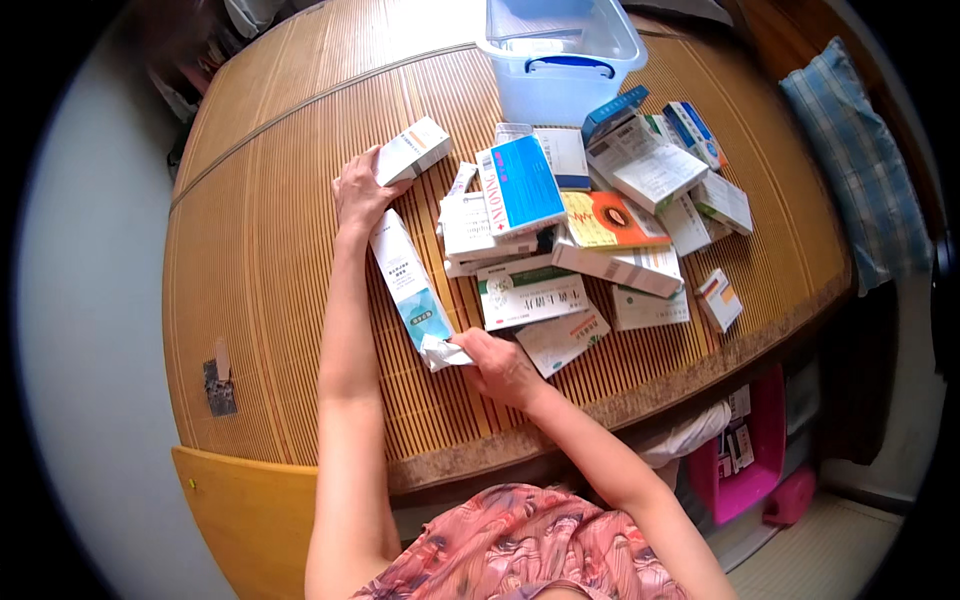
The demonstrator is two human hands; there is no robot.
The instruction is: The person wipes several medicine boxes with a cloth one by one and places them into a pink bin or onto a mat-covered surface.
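My left hand (364, 184) grips a white medicine box (414, 152) with an orange band, on the far left of the pile. Below that hand a long white and teal carton (409, 277) lies slantwise on the bamboo mat (277, 300). At its near end my right hand (499, 367) pinches a crumpled white piece (442, 352); I cannot tell whether it is a torn flap or a separate paper. Just right of the carton spreads a pile of medicine boxes, among them a blue and white box (525, 184), an orange and yellow box (615, 219) and a green and white box (532, 292).
A clear plastic bin (562, 86) with a blue handle stands behind the pile. One small white box (720, 300) lies near the mat's front edge. Below that edge a pink basket (750, 487) holds more boxes. A blue checked cushion (859, 165) is at the right.
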